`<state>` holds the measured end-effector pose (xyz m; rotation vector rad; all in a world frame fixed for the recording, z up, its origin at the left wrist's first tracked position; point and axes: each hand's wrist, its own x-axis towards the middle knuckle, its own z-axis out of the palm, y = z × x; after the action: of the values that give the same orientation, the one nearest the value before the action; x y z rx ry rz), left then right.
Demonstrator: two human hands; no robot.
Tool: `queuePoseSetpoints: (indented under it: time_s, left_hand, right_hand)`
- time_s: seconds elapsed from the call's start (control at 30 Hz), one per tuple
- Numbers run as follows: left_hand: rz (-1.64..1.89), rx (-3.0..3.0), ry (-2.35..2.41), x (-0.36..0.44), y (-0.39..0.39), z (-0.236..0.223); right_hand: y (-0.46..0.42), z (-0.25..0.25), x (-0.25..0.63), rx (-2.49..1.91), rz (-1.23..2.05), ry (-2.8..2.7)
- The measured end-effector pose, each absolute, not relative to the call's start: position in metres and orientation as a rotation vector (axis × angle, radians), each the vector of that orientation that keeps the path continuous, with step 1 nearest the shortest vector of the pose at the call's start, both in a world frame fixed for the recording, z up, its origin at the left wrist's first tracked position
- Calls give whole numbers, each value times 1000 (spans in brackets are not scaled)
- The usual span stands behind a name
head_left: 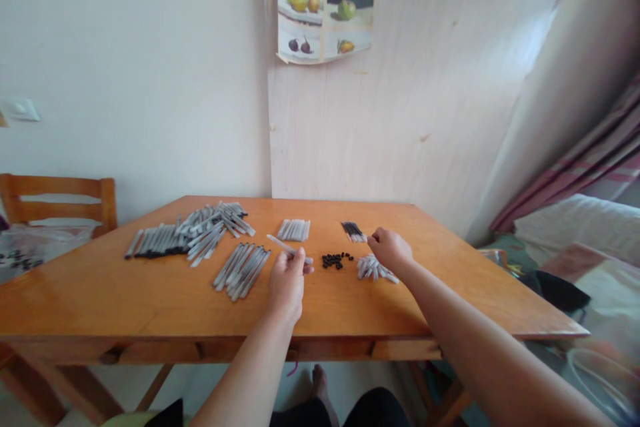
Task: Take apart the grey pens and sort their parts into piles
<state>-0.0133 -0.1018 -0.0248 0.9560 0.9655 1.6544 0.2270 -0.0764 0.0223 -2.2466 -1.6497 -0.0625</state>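
My left hand point(289, 283) is closed around a clear whitish pen barrel point(281, 244), which slants up to the left from the fingers. Over on the right, my right hand point(393, 248) has its fingers curled together at the near end of a row of dark-filled pen refills point(353, 231). Whether a refill is between those fingertips, I cannot make out. Small black plugs point(334, 260) lie loose between the two hands. Just below my right hand is a heap of short whitish pen caps point(374, 269). A neat row of clear barrels point(294, 230) lies beyond my left hand.
Several pens with black ends point(242, 268) lie left of my left hand. Farther left is a larger pile of pens point(213, 227). Everything rests on a wooden table point(165, 300) against the wall. A wooden chair point(60, 197) stands at the left.
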Motion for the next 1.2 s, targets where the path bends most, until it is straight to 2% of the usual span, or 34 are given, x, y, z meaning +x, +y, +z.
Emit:
queuePoseSetpoints:
  time_s: [0.53,1.2]
  left_hand:
    - [1568,1051,1006,-12,-106,-17]
    - [1512,1098,1090,-10,-107,-13]
  right_hand:
    - [-26,13,222,-2355,-161,-1742]
    - [-31,14,231,-2321,-76,-1651]
